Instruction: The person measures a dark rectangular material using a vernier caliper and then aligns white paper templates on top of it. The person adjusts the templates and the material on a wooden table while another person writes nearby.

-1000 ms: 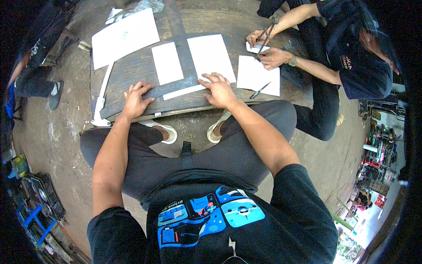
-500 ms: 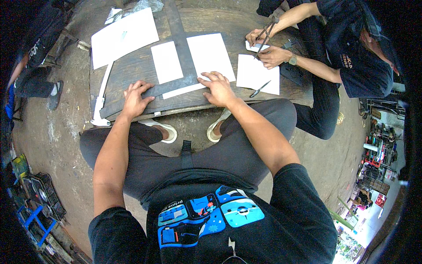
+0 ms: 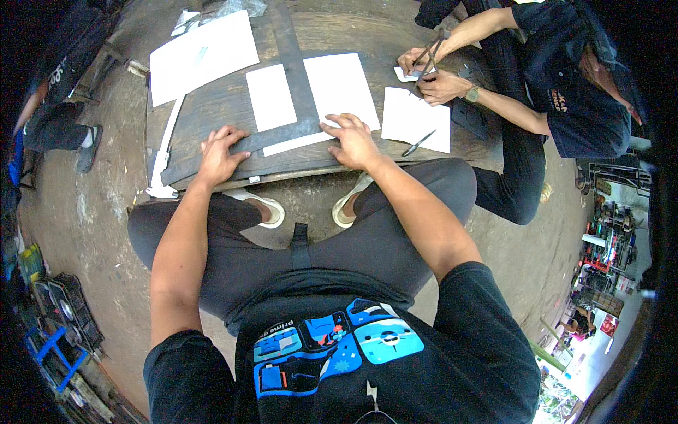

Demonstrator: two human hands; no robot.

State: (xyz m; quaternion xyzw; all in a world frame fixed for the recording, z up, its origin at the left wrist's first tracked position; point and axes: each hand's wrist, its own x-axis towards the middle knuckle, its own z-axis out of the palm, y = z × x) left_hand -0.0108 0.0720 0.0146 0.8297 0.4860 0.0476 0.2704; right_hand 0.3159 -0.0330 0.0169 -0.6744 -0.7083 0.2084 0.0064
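A dark metal framing square [image 3: 291,63] lies flat on a wooden table, its long leg pointing away from me and its short leg running left. My left hand [image 3: 222,155] presses on the short leg with fingers spread. Near the corner, my right hand [image 3: 352,143] rests with fingers stretched over the square and a white sheet of paper [image 3: 342,85]. This sheet passes under the square, and a strip of it shows along the near side. Inside the angle sits a smaller white sheet [image 3: 271,97]. Neither hand grasps anything.
A white caliper [image 3: 165,152] lies at the table's [image 3: 339,32] left edge, beside a large white sheet [image 3: 205,60]. Right of me, a co-worker's hands [image 3: 441,86] hold a compass-like metal tool [image 3: 426,60] over paper. A pen [image 3: 418,143] lies on another sheet [image 3: 417,116].
The table and its contents appear slightly farther right as the view shifts. My hands stay pressed in place, and the co-worker's hands have moved slightly.
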